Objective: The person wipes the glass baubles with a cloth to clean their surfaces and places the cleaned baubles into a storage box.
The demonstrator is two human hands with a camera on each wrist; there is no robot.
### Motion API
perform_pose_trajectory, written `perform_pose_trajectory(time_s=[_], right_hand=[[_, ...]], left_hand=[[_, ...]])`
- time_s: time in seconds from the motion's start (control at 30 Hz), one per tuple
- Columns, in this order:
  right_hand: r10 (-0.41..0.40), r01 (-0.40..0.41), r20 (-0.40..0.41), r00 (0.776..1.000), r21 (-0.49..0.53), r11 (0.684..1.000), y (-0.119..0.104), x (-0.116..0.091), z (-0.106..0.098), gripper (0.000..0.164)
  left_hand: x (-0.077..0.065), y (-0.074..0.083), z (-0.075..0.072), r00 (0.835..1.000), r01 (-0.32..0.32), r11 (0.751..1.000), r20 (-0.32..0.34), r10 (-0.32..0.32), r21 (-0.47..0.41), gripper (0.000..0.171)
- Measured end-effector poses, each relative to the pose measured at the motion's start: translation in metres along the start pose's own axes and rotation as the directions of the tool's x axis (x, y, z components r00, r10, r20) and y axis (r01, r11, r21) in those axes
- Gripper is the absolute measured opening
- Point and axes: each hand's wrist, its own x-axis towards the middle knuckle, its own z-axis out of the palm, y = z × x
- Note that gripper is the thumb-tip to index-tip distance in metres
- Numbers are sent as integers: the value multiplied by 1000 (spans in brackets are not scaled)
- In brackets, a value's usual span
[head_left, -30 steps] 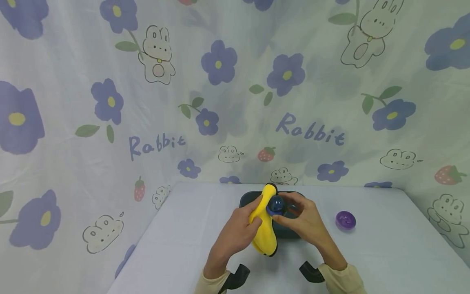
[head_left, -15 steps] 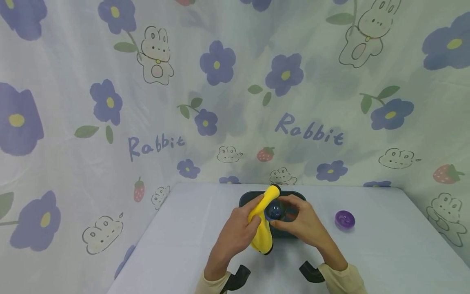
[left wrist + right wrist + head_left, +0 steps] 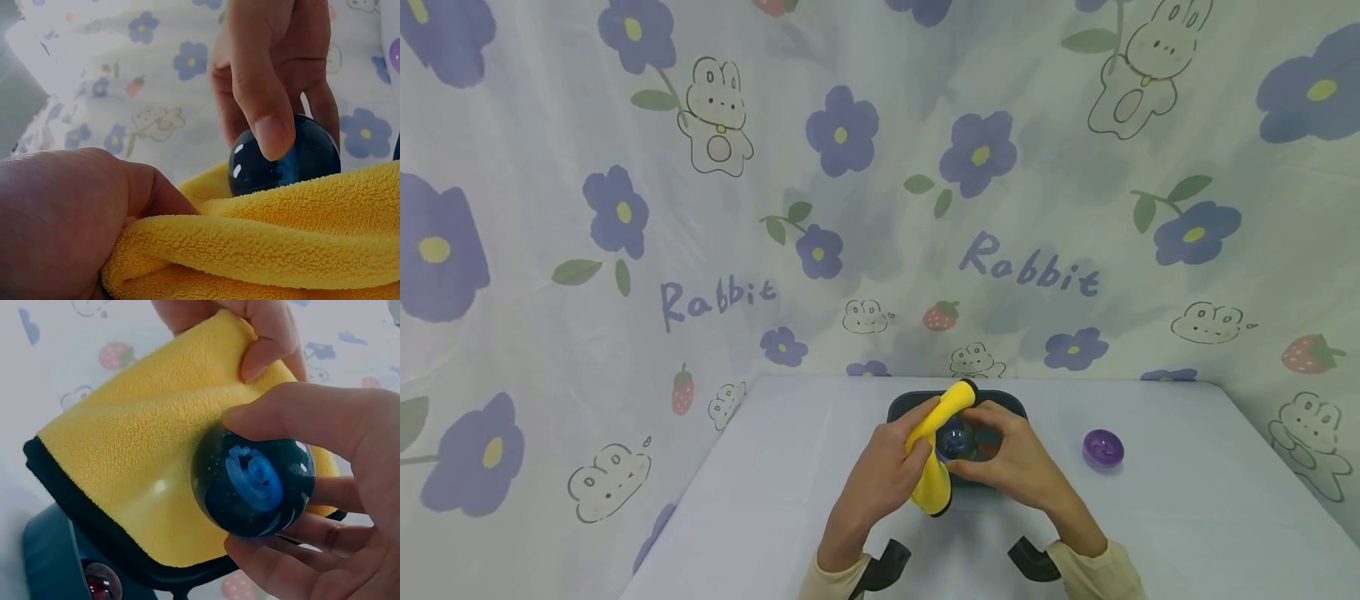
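My left hand (image 3: 883, 467) grips a fluffy yellow cloth (image 3: 144, 450) with a black edge, pinched at its fold between thumb and fingers. The cloth hangs folded in front of the bin in the head view. My right hand (image 3: 1011, 454) holds a dark blue, see-through glass ball (image 3: 253, 481) with a light blue swirl inside. Its thumb lies on one side of the ball and its fingers curl round the other. The ball lies right against the cloth's face; in the left wrist view the cloth hides its lower part.
Behind the hands stands a dark teal bin (image 3: 917, 400). A reddish glass ball (image 3: 103, 581) lies in it. To the right, a shiny purple round thing (image 3: 1103, 448) sits on the white table (image 3: 760, 500). A curtain (image 3: 880, 208) printed with flowers and rabbits hangs behind.
The glass ball and the right hand's fingertips have shifted a little left and down along the cloth. The cloth's upper end has swung right and its lower end left, still in the left hand.
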Motion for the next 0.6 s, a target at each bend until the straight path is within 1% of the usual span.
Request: perform_pose_trajectory(time_s=[0.13, 0.27, 0.43, 0.6], right_hand=[[-21, 21, 14, 1000, 25, 999, -2, -1, 0, 59], [-51, 49, 18, 999, 81, 995, -2, -2, 1, 56], [-80, 81, -15, 997, 164, 983, -4, -2, 2, 54], [-107, 121, -72, 992, 233, 965, -4, -2, 4, 54]], left_hand=[[1, -2, -1, 1000, -3, 1000, 11, 3, -2, 53], [2, -4, -3, 1000, -6, 1000, 23, 6, -12, 53], [1, -7, -5, 999, -29, 999, 28, 30, -46, 52], [1, -8, -6, 998, -43, 996, 35, 46, -76, 53]])
